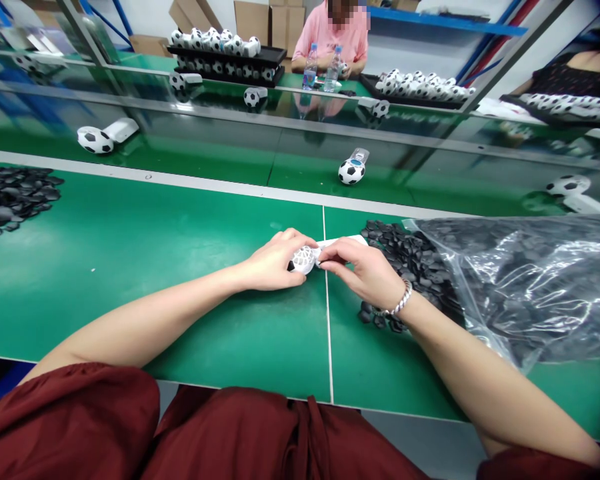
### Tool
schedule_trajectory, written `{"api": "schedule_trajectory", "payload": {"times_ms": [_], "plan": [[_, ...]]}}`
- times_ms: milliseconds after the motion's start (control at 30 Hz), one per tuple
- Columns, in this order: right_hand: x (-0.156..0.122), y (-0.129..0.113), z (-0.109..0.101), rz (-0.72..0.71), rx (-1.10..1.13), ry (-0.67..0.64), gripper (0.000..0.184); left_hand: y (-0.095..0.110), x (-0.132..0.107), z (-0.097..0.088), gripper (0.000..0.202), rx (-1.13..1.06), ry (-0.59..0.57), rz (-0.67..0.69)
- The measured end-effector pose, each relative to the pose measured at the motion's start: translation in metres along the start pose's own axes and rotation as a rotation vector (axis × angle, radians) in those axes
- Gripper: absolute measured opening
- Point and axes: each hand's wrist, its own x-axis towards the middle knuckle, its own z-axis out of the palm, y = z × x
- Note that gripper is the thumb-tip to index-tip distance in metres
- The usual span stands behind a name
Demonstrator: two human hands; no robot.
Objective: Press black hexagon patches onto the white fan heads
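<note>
My left hand is wrapped around a white ball-shaped shell with a lattice of openings and a black patch near its lower left. A white flat handle extends from the ball to the right, partly behind my other hand. My right hand, with a braided bracelet at the wrist, pinches a small dark piece against the ball's right side. Its outline is mostly covered by my fingertips. Just right of that hand lies a heap of black plastic pieces.
A clear plastic bag covers the table's right side. Another black heap lies far left. Beyond the metal rail, football-patterned units lie on a green conveyor. Across it, a person in pink sits between loaded black trays.
</note>
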Motion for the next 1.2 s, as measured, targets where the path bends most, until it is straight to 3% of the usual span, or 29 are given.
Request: {"api": "schedule_trajectory", "payload": {"times_ms": [133,367,1200], "plan": [[0.000,0.001,0.003,-0.004,0.008,-0.021,0.018,0.001,0.001,0.000,0.047,0.002,-0.002,0.002],[-0.002,0.001,0.006,0.090,0.133,0.005,0.007,0.000,0.000,0.000,0.048,-0.012,-0.005,-0.021],[-0.001,0.004,0.021,0.077,0.121,0.067,0.004,0.001,0.002,0.002,0.043,-0.096,0.041,-0.027]]}}
